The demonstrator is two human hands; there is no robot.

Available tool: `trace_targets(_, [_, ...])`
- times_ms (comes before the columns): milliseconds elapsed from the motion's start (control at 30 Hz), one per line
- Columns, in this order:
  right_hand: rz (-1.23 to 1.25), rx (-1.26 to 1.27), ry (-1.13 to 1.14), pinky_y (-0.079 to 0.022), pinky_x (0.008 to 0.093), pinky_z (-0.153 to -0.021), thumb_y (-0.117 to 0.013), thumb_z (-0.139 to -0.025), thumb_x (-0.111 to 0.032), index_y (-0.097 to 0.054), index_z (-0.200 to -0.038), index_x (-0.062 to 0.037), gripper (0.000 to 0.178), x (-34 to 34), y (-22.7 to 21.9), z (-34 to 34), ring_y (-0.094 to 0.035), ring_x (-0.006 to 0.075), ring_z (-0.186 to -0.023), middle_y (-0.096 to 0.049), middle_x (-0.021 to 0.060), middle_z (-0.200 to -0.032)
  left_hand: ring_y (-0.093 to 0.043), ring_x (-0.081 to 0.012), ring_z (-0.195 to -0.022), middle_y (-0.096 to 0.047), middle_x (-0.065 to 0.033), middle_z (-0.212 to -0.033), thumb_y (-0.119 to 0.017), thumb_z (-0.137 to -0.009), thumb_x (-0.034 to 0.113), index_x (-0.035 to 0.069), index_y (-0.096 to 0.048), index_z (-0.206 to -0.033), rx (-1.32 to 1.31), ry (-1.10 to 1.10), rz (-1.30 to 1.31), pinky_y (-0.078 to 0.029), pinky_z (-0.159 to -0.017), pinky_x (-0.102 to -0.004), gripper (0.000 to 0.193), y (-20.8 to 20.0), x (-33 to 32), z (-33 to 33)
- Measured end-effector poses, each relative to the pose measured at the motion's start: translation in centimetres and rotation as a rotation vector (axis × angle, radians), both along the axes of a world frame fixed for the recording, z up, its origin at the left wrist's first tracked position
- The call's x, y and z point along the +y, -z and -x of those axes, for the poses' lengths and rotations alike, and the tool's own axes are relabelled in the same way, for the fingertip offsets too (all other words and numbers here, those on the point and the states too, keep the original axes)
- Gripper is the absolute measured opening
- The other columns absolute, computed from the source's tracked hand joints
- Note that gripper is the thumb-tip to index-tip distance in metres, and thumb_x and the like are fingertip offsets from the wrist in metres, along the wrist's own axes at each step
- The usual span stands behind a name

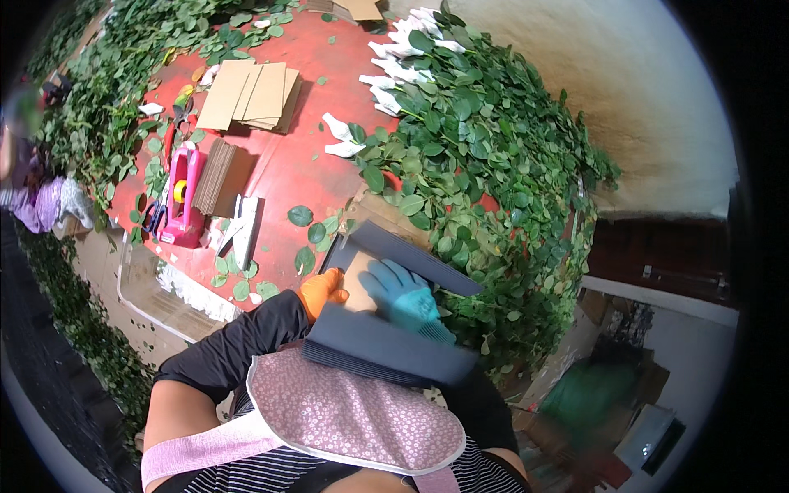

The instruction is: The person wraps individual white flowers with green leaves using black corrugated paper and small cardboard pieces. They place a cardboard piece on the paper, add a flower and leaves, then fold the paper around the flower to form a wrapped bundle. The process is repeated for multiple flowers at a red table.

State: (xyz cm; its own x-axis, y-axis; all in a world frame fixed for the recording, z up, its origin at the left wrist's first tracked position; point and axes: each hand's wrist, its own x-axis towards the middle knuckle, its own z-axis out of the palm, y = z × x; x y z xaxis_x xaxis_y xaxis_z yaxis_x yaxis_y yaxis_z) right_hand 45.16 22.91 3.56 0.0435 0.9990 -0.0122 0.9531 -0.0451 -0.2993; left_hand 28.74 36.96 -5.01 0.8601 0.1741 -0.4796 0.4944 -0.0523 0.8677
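In front of my apron, a dark ribbed sheet (386,341) stands folded up on its near and far sides around a tan cardboard piece (359,282). My left hand (319,293), in an orange glove, is closed at the left edge, fingers curled where sheet and cardboard meet; its exact hold is partly hidden. On the cardboard, my right hand (403,294) in a teal glove lies flat with fingers stretched out. The near flap covers part of its wrist and looks blurred. Just beyond the far flap are leafy stems.
On the red table (283,177) lie loose cardboard sheets (251,94), a brown cardboard stack (222,177), a pink tape dispenser (182,197) and a white stapler (240,230). Stems with white-wrapped buds (403,62) heap up at right. A co-worker's sleeve (53,203) shows far left.
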Motion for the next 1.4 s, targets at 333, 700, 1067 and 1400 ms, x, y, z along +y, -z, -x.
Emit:
trace_targets(333, [0.296,0.099,0.123,-0.029,0.0526,-0.105,-0.068,-0.077,-0.037,-0.048,-0.133,-0.0068,0.067,0.6,1.5,1.4,-0.038,0.0336,-0.13,-0.038,0.0141,-0.144,-0.062,-0.0396,-0.086,-0.063,-0.0205,-0.092,-0.064,-0.081,0.023,-0.003,-0.055,-0.113,-0.014,0.297,-0.569,-0.05,-0.075,-0.0439,0.042,-5.9,1.7,0.1])
trace_targets(700, [0.287,0.014,0.115,-0.02,0.0532,-0.112,-0.054,-0.087,-0.036,-0.042,-0.139,-0.0029,0.063,-0.8,5.1,2.7,-0.032,0.034,-0.137,-0.03,0.0188,-0.151,-0.061,-0.0412,-0.103,-0.063,-0.0255,-0.107,-0.07,-0.072,0.002,-0.003,-0.056,-0.121,-0.14,0.339,-0.46,-0.051,-0.087,-0.043,0.051,-5.1,1.6,-0.8])
trace_targets(1067, [0.217,0.199,0.192,-0.016,0.0516,-0.114,-0.061,-0.082,-0.049,-0.037,-0.143,-0.0036,0.08,-1.7,3.7,2.9,-0.029,0.0364,-0.139,-0.028,0.0203,-0.152,-0.059,-0.0405,-0.106,-0.062,-0.0236,-0.111,-0.067,-0.074,0.001,-0.001,-0.053,-0.123,-0.144,0.373,-0.444,-0.049,-0.089,-0.0425,0.051,-4.0,1.6,-0.5])
trace_targets(1400, [-0.2,-0.183,0.119,-0.029,0.0542,-0.106,-0.056,-0.083,-0.033,-0.061,-0.116,-0.0087,0.041,-2.0,9.9,2.4,-0.045,0.0333,-0.128,-0.051,0.0144,-0.136,-0.054,-0.0346,-0.114,-0.056,-0.0181,-0.124,-0.067,-0.078,0.009,0.0,-0.046,-0.132,-0.163,0.127,0.052,-0.043,-0.097,-0.041,0.059,-0.1,1.4,-0.9])
